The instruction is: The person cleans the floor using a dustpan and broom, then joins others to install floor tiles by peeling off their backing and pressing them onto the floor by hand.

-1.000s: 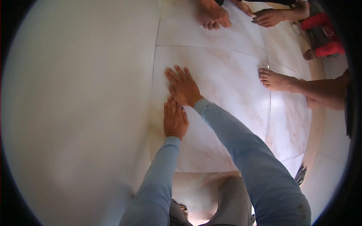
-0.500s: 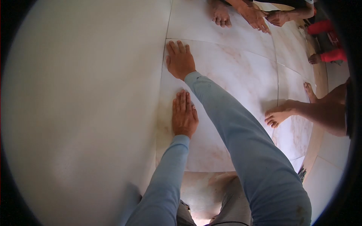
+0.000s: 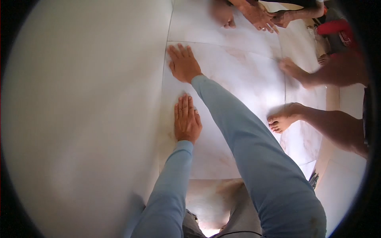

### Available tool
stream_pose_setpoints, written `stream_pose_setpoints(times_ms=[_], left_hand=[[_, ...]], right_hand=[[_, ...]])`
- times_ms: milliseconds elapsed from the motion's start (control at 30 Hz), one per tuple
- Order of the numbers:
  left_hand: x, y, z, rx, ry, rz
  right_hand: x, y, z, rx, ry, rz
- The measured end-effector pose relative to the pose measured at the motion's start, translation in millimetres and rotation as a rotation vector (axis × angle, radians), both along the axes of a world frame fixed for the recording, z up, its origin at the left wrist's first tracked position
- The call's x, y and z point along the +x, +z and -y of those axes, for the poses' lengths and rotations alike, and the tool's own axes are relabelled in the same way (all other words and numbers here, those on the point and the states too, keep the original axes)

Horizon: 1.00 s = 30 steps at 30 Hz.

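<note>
My left hand (image 3: 187,122) lies flat, palm down, on a large pale tile (image 3: 216,154) with faint brownish marbling. Its fingers are stretched out and close together. Farther forward, my right hand (image 3: 185,65) presses flat on the same tile near its far left corner, fingers apart. Neither hand holds anything. A joint line runs along the tile's far edge, just beyond the right fingertips. Both arms wear light blue sleeves.
A plain pale wall (image 3: 87,103) rises along the left. A person's bare foot (image 3: 282,119) stands on the tiles at right, with another foot beyond it. Another person's hands (image 3: 260,16) are at the top. A person in red (image 3: 333,27) is at upper right.
The view has shifted slightly, so the tile and both my hands appear a little farther left. A person's far foot at right has stepped forward onto the tiles. My hands stay flat.
</note>
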State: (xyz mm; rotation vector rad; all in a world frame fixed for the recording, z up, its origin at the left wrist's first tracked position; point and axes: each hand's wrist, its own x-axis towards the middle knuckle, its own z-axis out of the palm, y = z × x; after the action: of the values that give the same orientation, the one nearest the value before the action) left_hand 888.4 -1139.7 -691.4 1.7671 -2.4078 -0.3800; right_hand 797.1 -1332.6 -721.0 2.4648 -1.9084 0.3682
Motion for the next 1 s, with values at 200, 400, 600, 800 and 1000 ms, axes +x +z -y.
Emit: stream_pose_setpoints(times_ms=[200, 400, 600, 800, 1000], left_hand=[[0.3, 0.5, -3.7, -0.012, -0.001, 0.013], [-2.0, -2.1, -4.7, -0.013, 0.019, 0.03], [-3.7, 6.4, -4.6, -0.019, 0.0, 0.013], [-4.8, 5.8, -12.0, -0.041, -0.01, 0.04], [-6.8, 5.4, -11.5, -0.059, -0.017, 0.044]], right_hand=[[-82.9, 17.9, -65.8, 0.104, -0.118, 0.067], [-93.5, 24.0, -174.9, 0.11, -0.296, 0.045], [-86.0, 56.6, -336.7, 0.373, -0.334, 0.094], [-90.9, 59.5, -394.5, 0.421, -0.369, 0.125], [-91.2, 58.6, -396.4, 0.405, -0.386, 0.141]])
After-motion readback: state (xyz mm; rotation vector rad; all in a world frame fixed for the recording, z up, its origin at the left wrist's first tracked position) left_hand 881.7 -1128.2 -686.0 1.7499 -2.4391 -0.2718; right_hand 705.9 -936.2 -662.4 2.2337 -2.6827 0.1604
